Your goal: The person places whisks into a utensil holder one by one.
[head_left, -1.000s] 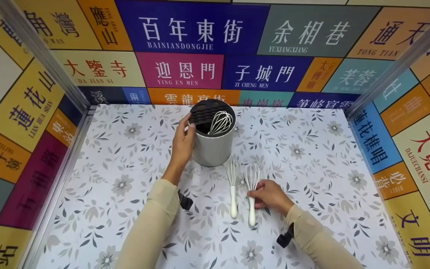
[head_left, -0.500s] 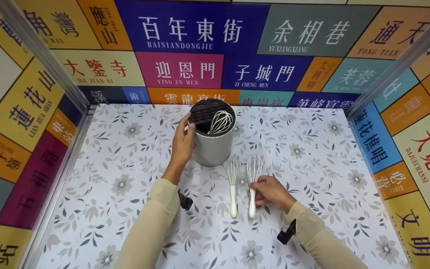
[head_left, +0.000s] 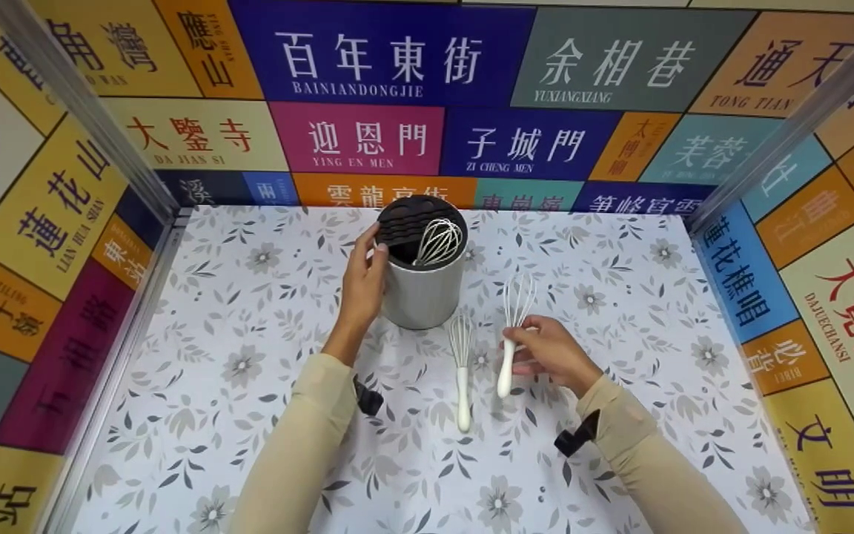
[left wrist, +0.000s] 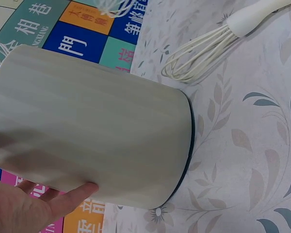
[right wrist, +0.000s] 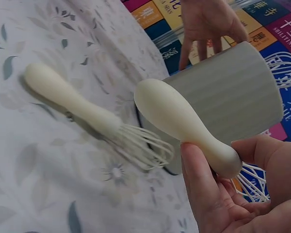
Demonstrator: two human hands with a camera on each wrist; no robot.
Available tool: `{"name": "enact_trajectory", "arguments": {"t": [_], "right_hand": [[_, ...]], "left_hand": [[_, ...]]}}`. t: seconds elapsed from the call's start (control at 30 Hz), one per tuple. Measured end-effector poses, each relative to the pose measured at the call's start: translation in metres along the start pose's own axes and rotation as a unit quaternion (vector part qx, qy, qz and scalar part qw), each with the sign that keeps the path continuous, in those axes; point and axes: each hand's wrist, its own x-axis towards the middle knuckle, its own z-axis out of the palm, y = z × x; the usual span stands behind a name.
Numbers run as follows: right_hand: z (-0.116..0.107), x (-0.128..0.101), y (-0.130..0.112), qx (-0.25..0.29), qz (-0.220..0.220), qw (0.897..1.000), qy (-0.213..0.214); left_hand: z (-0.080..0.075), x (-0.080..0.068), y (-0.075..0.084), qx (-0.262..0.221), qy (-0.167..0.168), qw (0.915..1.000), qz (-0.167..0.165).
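The right hand point(head_left: 554, 354) pinches a white-handled whisk point(head_left: 510, 337) off the table at 4 o'clock of the grey utensil holder point(head_left: 422, 285), which the left hand point(head_left: 364, 285) grips, so the light pinch could let it slip onto the second whisk point(head_left: 462, 368).

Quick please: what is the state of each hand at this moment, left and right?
Left hand: fingers curled around the side of the grey holder, holding it.
Right hand: pinching the handle of a whisk, lifted off the table.
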Motion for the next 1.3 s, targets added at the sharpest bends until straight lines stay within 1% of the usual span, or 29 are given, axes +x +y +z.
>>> {"name": "enact_trajectory", "arguments": {"t": [0.2,0.43,0.67,0.83,0.97,1.1,1.3], "right_hand": [[-0.002,0.001,-0.023,0.009,-0.029,1.000,0.000],[0.002,0.002,-0.044,0.029,-0.059,0.998,0.002],[0.008,0.001,-0.070,0.031,-0.089,0.995,0.016],[0.012,0.000,-0.091,0.030,-0.113,0.993,0.029],[0.017,0.001,-0.105,0.026,-0.141,0.989,0.041],[0.022,0.002,-0.117,0.020,-0.172,0.983,0.054],[0.026,0.004,-0.133,0.015,-0.225,0.971,0.084]], "left_hand": [[0.000,0.001,0.000,-0.003,0.002,1.0000,0.000],[-0.001,0.001,0.001,0.007,0.004,1.0000,0.001],[-0.001,0.001,0.001,0.007,0.004,1.0000,0.001],[-0.001,0.002,0.000,0.014,0.004,0.9999,0.008],[-0.002,0.001,0.001,0.017,0.003,0.9998,0.011],[-0.001,0.000,0.001,0.020,0.002,0.9998,0.005],[0.000,0.000,0.000,0.015,0.002,0.9999,0.000]]}}
